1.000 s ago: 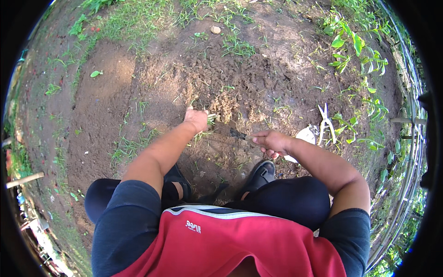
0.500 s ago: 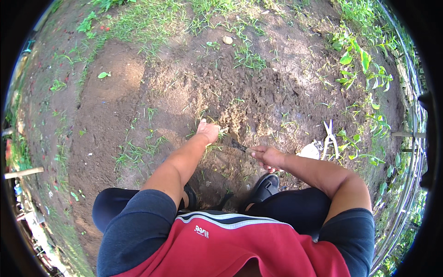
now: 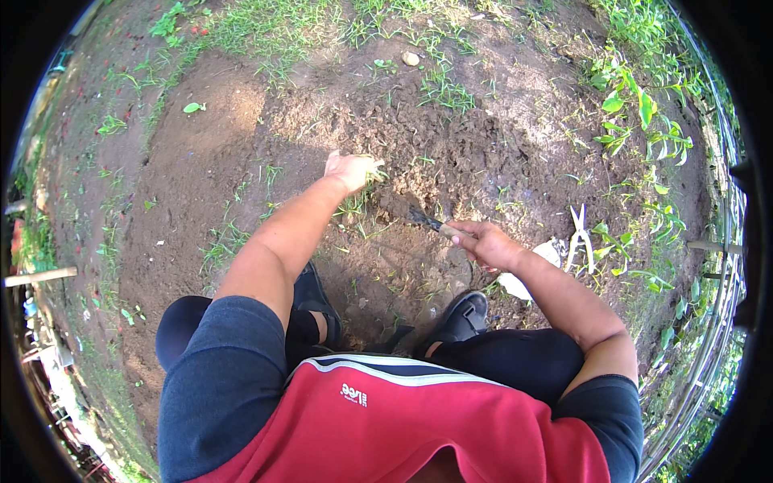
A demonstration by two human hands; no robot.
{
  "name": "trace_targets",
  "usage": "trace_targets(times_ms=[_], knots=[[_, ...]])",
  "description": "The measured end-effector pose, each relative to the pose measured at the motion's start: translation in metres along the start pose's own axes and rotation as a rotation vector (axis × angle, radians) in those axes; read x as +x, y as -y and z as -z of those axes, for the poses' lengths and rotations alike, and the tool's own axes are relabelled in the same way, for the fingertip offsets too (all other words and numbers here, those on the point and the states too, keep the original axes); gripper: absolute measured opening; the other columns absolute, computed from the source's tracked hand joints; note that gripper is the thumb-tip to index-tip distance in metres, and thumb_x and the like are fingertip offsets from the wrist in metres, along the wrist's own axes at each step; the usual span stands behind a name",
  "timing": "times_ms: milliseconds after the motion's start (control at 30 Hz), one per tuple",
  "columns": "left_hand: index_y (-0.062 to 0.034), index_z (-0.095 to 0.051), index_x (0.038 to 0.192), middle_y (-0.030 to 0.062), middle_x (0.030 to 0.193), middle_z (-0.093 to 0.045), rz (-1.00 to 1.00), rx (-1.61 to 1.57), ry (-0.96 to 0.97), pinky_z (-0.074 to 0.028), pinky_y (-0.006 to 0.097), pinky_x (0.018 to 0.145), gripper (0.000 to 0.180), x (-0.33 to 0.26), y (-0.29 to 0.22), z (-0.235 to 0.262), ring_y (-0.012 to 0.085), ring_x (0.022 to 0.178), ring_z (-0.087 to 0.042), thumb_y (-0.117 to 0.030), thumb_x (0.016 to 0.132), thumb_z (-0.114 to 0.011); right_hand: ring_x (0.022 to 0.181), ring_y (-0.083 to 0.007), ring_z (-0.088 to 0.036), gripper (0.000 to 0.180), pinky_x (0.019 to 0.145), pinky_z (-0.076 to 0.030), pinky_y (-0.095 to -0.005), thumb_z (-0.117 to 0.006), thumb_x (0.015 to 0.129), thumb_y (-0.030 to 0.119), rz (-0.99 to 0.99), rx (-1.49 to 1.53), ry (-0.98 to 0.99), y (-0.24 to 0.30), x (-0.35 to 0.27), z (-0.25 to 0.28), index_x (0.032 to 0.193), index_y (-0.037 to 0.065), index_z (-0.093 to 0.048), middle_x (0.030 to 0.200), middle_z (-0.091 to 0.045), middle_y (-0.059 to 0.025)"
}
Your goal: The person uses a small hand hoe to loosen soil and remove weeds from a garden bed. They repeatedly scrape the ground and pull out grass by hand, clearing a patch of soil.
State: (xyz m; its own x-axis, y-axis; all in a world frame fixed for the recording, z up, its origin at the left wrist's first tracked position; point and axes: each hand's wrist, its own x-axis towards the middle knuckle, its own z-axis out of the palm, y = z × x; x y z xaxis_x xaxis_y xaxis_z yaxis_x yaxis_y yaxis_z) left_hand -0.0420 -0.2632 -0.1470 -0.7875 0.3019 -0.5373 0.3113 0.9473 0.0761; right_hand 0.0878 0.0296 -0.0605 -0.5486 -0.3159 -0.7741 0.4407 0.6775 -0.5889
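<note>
My left hand (image 3: 352, 171) is closed around a tuft of grass (image 3: 375, 176) at the surface of the loose brown soil. To its right, my right hand (image 3: 488, 244) grips the light handle of a narrow hand digging tool (image 3: 431, 222). The tool's dark metal end points left and touches the dug soil, just below and right of the left hand; soil hides its tip, so its exact shape cannot be told. Crumbled earth (image 3: 431, 177) lies beyond both hands.
White-handled pruning shears (image 3: 579, 241) lie right of my right forearm, beside a white object (image 3: 515, 286) partly covered by that arm. My dark shoes (image 3: 463, 319) are close below the hands. A pale stone (image 3: 411, 59) sits farther off, and leafy plants (image 3: 644, 109) grow at the right.
My left hand has moved farther away from me, still holding grass. The digging tool has moved forward too, with more of its blade and handle showing.
</note>
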Motion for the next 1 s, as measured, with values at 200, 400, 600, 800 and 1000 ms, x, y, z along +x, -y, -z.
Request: trace_targets(times_ms=[200, 400, 600, 800, 1000], knots=[[-0.0119, -0.065, 0.102, 0.0071, 0.103, -0.068, -0.051, 0.319, 0.358, -0.033, 0.046, 0.093, 0.025, -0.025, -0.024, -0.045, 0.0203, 0.097, -0.064, -0.016, 0.082, -0.051, 0.047, -0.0106, -0.043, 0.039, 0.039, -0.040, -0.0267, -0.050, 0.094, 0.033, -0.142, 0.237, 0.157, 0.020, 0.015, -0.012, 0.130, 0.019, -0.050, 0.067, -0.049, -0.0021], [-0.0094, -0.069, 0.100, 0.0070, 0.105, -0.068, 0.023, 0.333, 0.297, -0.030, 0.048, 0.094, 0.026, -0.031, -0.020, -0.070, 0.0204, 0.099, -0.064, -0.017, 0.085, -0.048, 0.045, -0.0066, -0.036, 0.020, 0.038, -0.032, -0.0220, -0.048, 0.096, 0.030, -0.297, 0.377, 0.284, 0.045, 0.042, -0.020, 0.110, 0.019, -0.056, 0.065, -0.044, 0.0008], [-0.0152, -0.069, 0.104, 0.0026, 0.109, -0.067, 0.125, 0.186, 0.310, -0.031, 0.048, 0.092, 0.026, -0.014, -0.006, -0.071, 0.0210, 0.103, -0.063, -0.020, 0.086, -0.051, 0.043, -0.0042, -0.035, 0.015, 0.037, -0.031, -0.0207, -0.048, 0.096, 0.031, -0.399, 0.328, 0.298, 0.075, 0.060, -0.016, 0.094, 0.018, -0.055, 0.061, -0.043, 0.0040], [-0.0165, -0.067, 0.104, 0.0035, 0.110, -0.066, 0.094, 0.099, 0.320, -0.033, 0.045, 0.095, 0.027, -0.014, 0.014, -0.071, 0.0189, 0.106, -0.060, -0.024, 0.081, -0.057, 0.040, -0.0078, -0.037, 0.039, 0.032, -0.033, -0.0253, -0.046, 0.096, 0.032, -0.329, 0.356, 0.245, 0.074, 0.057, -0.058, 0.134, 0.024, -0.044, 0.063, -0.044, -0.0003], [-0.0186, -0.065, 0.109, 0.0043, 0.110, -0.065, 0.133, -0.047, 0.256, -0.034, 0.043, 0.094, 0.038, -0.013, 0.029, -0.058, 0.0209, 0.107, -0.059, -0.039, 0.078, -0.058, 0.042, -0.0125, -0.047, 0.035, 0.031, -0.040, -0.0296, -0.048, 0.095, 0.027, -0.208, 0.332, 0.124, 0.037, 0.063, -0.084, 0.129, 0.017, -0.048, 0.063, -0.049, -0.0050]])
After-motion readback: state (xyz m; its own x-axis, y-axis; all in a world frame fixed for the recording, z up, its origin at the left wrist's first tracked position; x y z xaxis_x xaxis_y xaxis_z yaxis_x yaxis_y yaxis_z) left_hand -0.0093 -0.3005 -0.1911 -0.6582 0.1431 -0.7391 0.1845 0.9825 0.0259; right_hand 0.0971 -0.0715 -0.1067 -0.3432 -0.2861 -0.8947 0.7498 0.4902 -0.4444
